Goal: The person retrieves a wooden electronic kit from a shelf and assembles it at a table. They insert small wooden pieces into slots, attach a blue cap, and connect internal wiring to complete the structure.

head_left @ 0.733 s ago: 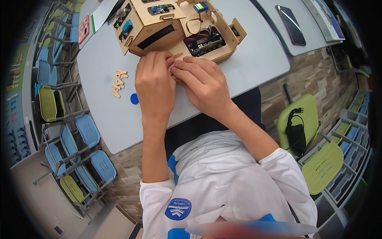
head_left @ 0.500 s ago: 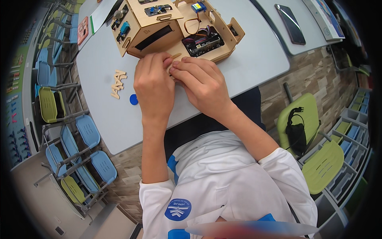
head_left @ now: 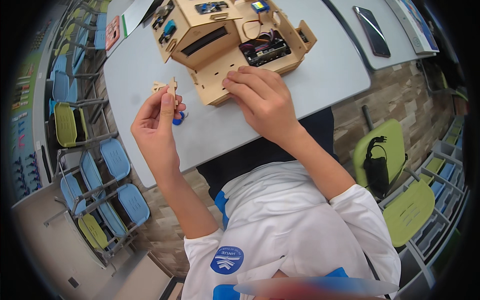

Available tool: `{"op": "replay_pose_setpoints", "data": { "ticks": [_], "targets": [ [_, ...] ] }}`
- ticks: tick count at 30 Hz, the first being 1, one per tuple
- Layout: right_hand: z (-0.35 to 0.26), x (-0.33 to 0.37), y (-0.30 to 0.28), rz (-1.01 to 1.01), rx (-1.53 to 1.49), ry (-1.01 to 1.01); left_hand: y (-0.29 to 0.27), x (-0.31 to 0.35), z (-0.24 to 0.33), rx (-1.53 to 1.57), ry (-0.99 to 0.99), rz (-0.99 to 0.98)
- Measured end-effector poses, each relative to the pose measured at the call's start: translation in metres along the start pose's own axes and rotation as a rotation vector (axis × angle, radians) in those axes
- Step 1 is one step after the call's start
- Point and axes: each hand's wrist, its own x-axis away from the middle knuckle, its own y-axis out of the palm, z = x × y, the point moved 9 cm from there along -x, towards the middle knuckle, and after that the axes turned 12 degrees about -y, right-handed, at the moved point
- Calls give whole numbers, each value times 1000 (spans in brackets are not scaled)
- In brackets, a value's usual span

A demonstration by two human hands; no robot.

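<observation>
A small flat plywood piece with notched edges (head_left: pixel 173 93) is pinched upright between the thumb and fingers of my left hand (head_left: pixel 159 117). My left hand is above the table, left of a wooden model house (head_left: pixel 212 82). My right hand (head_left: pixel 265 100) lies at the near edge of the model's base, fingertips on the board and thumb hidden; it appears to grip that edge. Slots show in the bare base. A black circuit board with wires (head_left: pixel 265 51) sits on it. Behind my left fingers another wooden cutout (head_left: pixel 158 86) partly shows, and a blue round piece (head_left: pixel 178 120) peeks out below them.
The light grey table (head_left: pixel 320 85) curves at its right end. A phone (head_left: pixel 371 31) and a box (head_left: pixel 412 25) lie on a second table. Green chairs (head_left: pixel 387 150) stand at right, folded blue chairs (head_left: pixel 114 157) at left. A red case (head_left: pixel 113 32) rests at far left.
My hands, together at the base's front before, have parted. The left has moved left and now holds up the notched plywood piece. My right stays at the base edge. The view has shifted slightly.
</observation>
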Motion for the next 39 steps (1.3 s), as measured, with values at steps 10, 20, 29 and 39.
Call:
{"op": "replay_pose_setpoints", "data": {
  "ticks": [10,20,29,39],
  "targets": [
    [-1,0,-1,-12,25,-26,-71,-12,-38,-612,135,337],
    [-3,-2,0,-33,26,-13,-38,-15,-7,-620,360,349],
    [-5,-5,-1,-39,7,-2,64,-99,22,-169,320,-387],
    [-6,-9,-3,-98,-10,6,72,-120,33,42,372,-495]
  ]
}}
